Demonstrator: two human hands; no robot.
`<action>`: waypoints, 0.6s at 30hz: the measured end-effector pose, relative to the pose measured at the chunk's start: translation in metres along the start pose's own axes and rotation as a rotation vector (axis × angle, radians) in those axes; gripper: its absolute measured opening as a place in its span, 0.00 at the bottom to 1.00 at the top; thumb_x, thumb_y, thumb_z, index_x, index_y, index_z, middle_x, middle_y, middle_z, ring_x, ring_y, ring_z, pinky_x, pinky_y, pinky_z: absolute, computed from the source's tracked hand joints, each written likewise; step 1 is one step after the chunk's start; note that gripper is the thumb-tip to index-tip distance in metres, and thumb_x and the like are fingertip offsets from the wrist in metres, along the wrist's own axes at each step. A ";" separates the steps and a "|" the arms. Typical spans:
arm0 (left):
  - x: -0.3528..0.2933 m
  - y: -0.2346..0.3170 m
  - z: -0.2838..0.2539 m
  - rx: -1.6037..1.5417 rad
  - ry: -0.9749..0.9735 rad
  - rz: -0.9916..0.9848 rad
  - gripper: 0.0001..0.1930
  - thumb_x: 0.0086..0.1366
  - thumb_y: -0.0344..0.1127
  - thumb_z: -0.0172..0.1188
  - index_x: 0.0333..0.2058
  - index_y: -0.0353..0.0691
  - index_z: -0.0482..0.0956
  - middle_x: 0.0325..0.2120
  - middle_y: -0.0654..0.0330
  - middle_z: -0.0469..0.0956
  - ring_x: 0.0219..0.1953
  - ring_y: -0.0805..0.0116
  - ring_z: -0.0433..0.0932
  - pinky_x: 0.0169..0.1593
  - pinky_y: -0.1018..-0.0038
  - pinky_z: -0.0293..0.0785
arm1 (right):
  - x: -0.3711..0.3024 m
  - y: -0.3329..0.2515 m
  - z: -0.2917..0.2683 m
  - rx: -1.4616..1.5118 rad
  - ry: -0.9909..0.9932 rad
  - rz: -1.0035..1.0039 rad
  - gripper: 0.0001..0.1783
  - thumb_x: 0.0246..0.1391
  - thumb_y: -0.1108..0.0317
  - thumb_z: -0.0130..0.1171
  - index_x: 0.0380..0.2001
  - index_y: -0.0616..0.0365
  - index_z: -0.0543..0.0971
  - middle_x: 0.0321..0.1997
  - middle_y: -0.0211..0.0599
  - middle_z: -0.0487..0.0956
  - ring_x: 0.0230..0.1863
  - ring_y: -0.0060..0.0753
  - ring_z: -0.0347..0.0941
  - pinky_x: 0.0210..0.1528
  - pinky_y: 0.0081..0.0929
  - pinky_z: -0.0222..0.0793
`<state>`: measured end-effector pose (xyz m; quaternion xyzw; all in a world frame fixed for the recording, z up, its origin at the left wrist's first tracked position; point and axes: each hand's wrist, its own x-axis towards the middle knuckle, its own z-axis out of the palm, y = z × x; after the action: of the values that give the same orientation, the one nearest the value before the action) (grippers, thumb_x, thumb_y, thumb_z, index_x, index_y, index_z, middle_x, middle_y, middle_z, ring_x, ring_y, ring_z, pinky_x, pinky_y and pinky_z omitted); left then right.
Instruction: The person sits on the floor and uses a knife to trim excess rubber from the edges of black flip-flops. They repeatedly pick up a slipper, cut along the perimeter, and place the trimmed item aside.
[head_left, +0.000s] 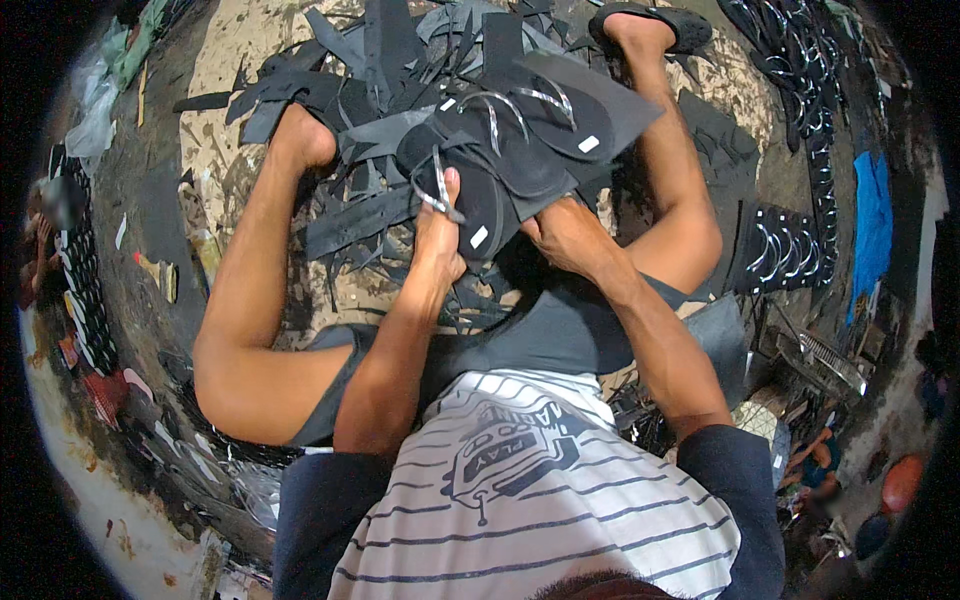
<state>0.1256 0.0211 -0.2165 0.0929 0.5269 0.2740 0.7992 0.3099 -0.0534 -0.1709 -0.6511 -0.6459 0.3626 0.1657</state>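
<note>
Between my spread legs, a black rubber sheet (pixel 632 104) carries black flip-flops with shiny silver straps, lying side by side. My left hand (pixel 438 232) is closed on the leftmost flip-flop (pixel 484 200), thumb on top beside its strap. A middle flip-flop (pixel 535 165) and a right flip-flop (pixel 570 120) partly overlap the sheet. My right hand (pixel 572 236) grips the near edge of the sheet, its fingers partly hidden beneath. Small white labels show on the soles.
Black rubber scraps (pixel 375 60) are piled beneath and beyond the sheet, over a stained pale board (pixel 235 60). At right lie rows of silver-strapped pieces (pixel 785 245) and a blue cloth (pixel 870 230). Other people show at the far left and lower right edges.
</note>
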 end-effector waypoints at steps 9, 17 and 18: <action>-0.006 0.016 -0.013 0.259 0.023 0.044 0.37 0.66 0.60 0.58 0.58 0.30 0.69 0.48 0.51 0.78 0.43 0.63 0.81 0.49 0.70 0.79 | 0.070 0.007 0.020 -0.023 0.340 -0.476 0.33 0.56 0.64 0.61 0.65 0.58 0.67 0.69 0.55 0.64 0.70 0.57 0.59 0.74 0.45 0.49; -0.062 0.011 -0.033 0.605 0.047 0.375 0.26 0.71 0.53 0.54 0.51 0.32 0.75 0.39 0.61 0.79 0.41 0.72 0.77 0.46 0.74 0.74 | 0.143 -0.005 0.047 -0.107 0.102 -0.210 0.17 0.61 0.56 0.57 0.47 0.54 0.78 0.43 0.46 0.78 0.44 0.43 0.76 0.48 0.40 0.71; -0.070 0.022 -0.031 0.569 -0.114 0.157 0.23 0.71 0.51 0.54 0.50 0.34 0.75 0.40 0.61 0.78 0.40 0.73 0.77 0.45 0.75 0.74 | 0.145 0.007 0.042 0.081 0.071 -0.144 0.17 0.64 0.53 0.54 0.41 0.57 0.77 0.35 0.41 0.77 0.36 0.37 0.76 0.40 0.37 0.72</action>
<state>0.0702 -0.0028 -0.1646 0.3690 0.5279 0.1706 0.7457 0.2716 0.0743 -0.2418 -0.6082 -0.6695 0.3523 0.2405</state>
